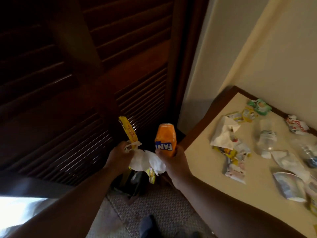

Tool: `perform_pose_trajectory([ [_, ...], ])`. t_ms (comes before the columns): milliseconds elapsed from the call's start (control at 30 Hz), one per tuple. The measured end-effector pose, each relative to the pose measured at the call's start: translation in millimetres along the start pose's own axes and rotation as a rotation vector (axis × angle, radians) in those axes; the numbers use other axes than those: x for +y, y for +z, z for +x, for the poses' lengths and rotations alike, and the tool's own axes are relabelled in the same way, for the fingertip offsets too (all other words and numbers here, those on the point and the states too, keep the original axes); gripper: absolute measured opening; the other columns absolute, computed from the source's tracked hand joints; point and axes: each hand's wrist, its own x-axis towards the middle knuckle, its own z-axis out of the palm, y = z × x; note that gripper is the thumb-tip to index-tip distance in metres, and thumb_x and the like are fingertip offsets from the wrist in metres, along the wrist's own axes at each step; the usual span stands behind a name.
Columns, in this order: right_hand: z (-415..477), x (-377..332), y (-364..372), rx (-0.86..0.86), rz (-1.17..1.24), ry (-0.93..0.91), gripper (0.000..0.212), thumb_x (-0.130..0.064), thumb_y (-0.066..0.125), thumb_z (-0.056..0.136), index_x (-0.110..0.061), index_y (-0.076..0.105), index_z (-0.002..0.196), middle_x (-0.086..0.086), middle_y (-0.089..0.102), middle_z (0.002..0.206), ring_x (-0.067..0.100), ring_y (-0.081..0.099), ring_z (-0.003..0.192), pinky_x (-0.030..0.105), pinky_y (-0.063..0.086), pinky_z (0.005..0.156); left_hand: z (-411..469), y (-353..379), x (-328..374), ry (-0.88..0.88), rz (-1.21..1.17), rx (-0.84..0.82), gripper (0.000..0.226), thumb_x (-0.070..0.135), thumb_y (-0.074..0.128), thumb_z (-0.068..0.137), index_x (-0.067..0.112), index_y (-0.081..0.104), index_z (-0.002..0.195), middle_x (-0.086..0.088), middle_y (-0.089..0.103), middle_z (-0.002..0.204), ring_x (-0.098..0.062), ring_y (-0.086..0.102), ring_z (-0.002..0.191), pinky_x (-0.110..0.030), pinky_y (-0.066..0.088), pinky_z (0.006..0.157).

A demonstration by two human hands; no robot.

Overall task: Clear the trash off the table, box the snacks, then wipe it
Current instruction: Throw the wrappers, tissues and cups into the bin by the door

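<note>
My left hand (120, 156) grips a yellow snack wrapper (128, 130) and a crumpled white tissue (145, 160). My right hand (173, 160) holds an orange Fanta bottle (165, 139) upside down, and its fingers also touch the tissue. Both hands hover left of the cream table (202, 162), over a dark bin (133, 182) on the floor. On the table lie a crumpled white napkin (223, 134), several torn wrappers (235, 167), a green-white packet (259, 107), a clear plastic bottle (266, 140) and a red-white wrapper (297, 126).
A dark louvered wooden door (85, 83) fills the left and centre. The cream wall (240, 48) stands behind the table. Patterned carpet (154, 203) covers the floor, and my foot (147, 225) shows at the bottom. More wrappers (289, 186) lie by the table's right side.
</note>
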Motion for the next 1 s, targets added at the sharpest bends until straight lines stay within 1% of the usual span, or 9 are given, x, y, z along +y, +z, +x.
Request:
perform_pose_trajectory([
  [100,3.1,26.5,58.8,-0.044,-0.023,0.097,0.052,-0.036,0.087,0.08,-0.024,0.056,0.119,0.001,0.071,0.108,0.017,0.072,0.095,0.037,0.061,0.078,7.5,-13.5,-43.6,-0.065,0.002,0.009,0.021,0.02,0.067,0.091,0.019,0.065,0.112,0.0,0.069,0.094,-0.023,0.068,0.09,-0.027,0.046,0.064],
  [233,16.4,51.6,119.1,-0.001,-0.067,0.177,0.052,-0.035,0.086,0.08,-0.023,0.054,0.119,0.0,0.069,0.103,0.014,0.069,0.087,0.025,0.052,0.064,20.7,-20.9,-86.5,-0.134,0.007,0.013,0.02,0.022,0.067,0.09,0.025,0.065,0.109,0.002,0.072,0.093,-0.018,0.07,0.085,-0.03,0.053,0.066],
  [400,49.8,89.1,155.7,0.059,-0.153,0.232,0.056,-0.027,0.09,0.074,-0.023,0.054,0.116,0.001,0.07,0.1,0.014,0.069,0.084,0.027,0.055,0.065,44.2,-21.2,-117.9,-0.127,0.035,0.01,0.011,0.025,0.063,0.091,0.03,0.065,0.1,0.008,0.072,0.084,-0.015,0.07,0.077,-0.035,0.058,0.067],
  [467,60.0,101.9,161.3,0.037,-0.219,0.277,0.054,-0.025,0.088,0.074,-0.024,0.053,0.115,0.0,0.069,0.1,0.013,0.068,0.085,0.029,0.055,0.071,52.2,-17.0,-127.4,-0.11,0.09,-0.008,0.009,0.026,0.06,0.093,0.031,0.064,0.1,0.011,0.07,0.086,-0.016,0.067,0.081,-0.031,0.051,0.067],
  [567,70.8,118.8,164.8,-0.031,-0.38,0.305,0.047,-0.02,0.083,0.077,-0.02,0.057,0.116,0.0,0.068,0.094,0.011,0.065,0.077,0.018,0.046,0.059,64.3,-7.6,-146.7,-0.122,0.186,-0.135,0.015,0.03,0.062,0.093,0.033,0.064,0.107,0.004,0.072,0.101,-0.022,0.068,0.093,-0.029,0.048,0.073],
  [667,76.1,130.4,165.8,-0.075,-0.661,0.291,0.041,-0.025,0.071,0.092,-0.015,0.058,0.13,0.007,0.069,0.117,0.026,0.067,0.105,0.023,0.041,0.073,68.3,3.0,-162.3,-0.176,0.302,-0.34,0.028,0.03,0.065,0.095,0.019,0.067,0.12,-0.007,0.07,0.119,-0.028,0.066,0.111,-0.033,0.052,0.088],
  [767,74.5,123.6,161.2,-0.055,-0.792,0.248,0.033,-0.028,0.056,0.102,-0.015,0.058,0.131,0.01,0.067,0.127,0.031,0.063,0.119,0.03,0.047,0.088,66.9,4.0,-163.2,-0.225,0.282,-0.404,0.028,0.037,0.067,0.092,0.02,0.069,0.115,-0.003,0.068,0.117,-0.029,0.065,0.113,-0.032,0.053,0.092],
  [867,66.8,108.6,149.6,-0.054,-0.768,0.208,0.025,-0.015,0.054,0.102,-0.012,0.063,0.125,0.009,0.066,0.122,0.028,0.063,0.118,0.024,0.043,0.083,67.2,-3.1,-148.7,-0.242,0.256,-0.347,0.044,0.049,0.057,0.08,0.021,0.071,0.11,-0.001,0.07,0.113,-0.028,0.066,0.107,-0.034,0.053,0.09],
  [1000,56.4,81.6,130.7,-0.037,-0.671,0.104,0.029,-0.011,0.049,0.103,-0.015,0.066,0.126,0.001,0.065,0.112,0.016,0.065,0.104,0.009,0.041,0.063,69.4,-10.8,-115.3,-0.149,0.307,-0.207,0.027,0.026,0.052,0.097,0.025,0.068,0.118,-0.006,0.07,0.124,-0.03,0.064,0.113,-0.032,0.049,0.089],
])
